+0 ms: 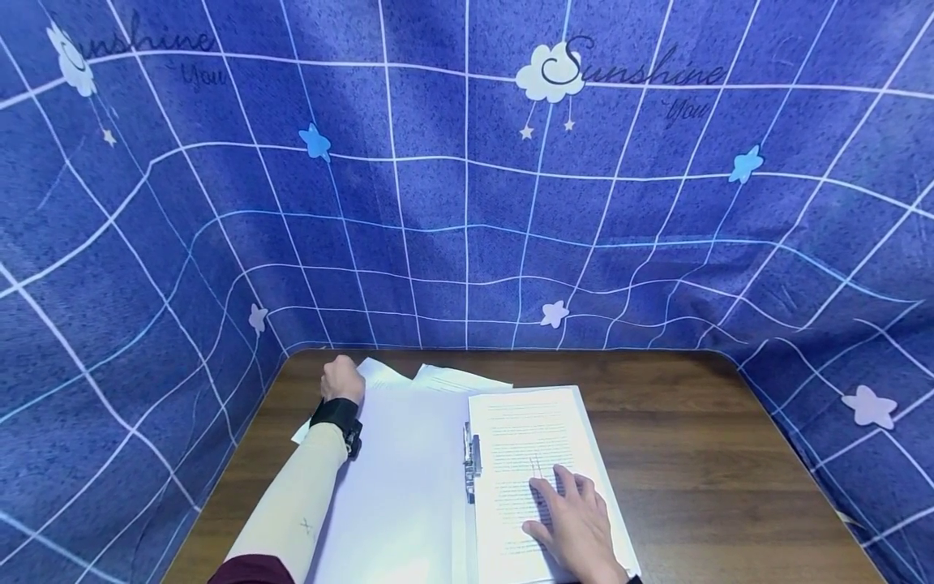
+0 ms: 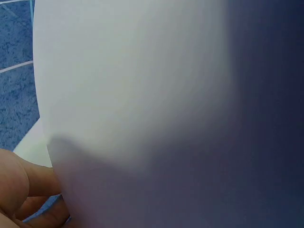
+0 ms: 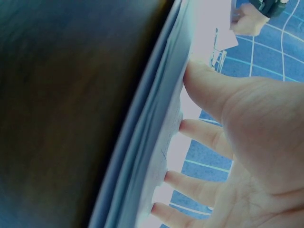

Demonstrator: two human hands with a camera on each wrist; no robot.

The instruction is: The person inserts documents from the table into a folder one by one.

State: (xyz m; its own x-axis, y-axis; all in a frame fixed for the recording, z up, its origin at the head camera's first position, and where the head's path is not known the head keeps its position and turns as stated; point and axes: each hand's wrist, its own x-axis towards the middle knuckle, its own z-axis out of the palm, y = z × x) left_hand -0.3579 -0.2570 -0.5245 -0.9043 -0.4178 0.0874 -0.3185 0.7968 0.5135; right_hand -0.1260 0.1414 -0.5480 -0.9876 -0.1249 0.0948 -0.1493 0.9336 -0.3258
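A white folder (image 1: pixel 401 478) lies open on the table, its bare cover spread to the left. My left hand (image 1: pixel 341 380) is at the cover's far left corner; in the left wrist view, the thumb and curled fingers (image 2: pixel 31 183) pinch the edge of the white cover (image 2: pixel 118 71). A metal clip (image 1: pixel 472 464) sits along the folder's middle. To its right is a stack of printed sheets (image 1: pixel 521 430). My right hand (image 1: pixel 580 523) rests its spread fingertips on the top sheet, near a thin narrow outline (image 1: pixel 536 466) too small to identify.
Loose white sheets (image 1: pixel 460 379) stick out beyond the folder's far edge, and a paper corner (image 1: pixel 301 431) shows at its left. Brown wooden tabletop (image 1: pixel 700 462) extends to the right. A blue grid-patterned curtain (image 1: pixel 467 186) encloses the table's back and sides.
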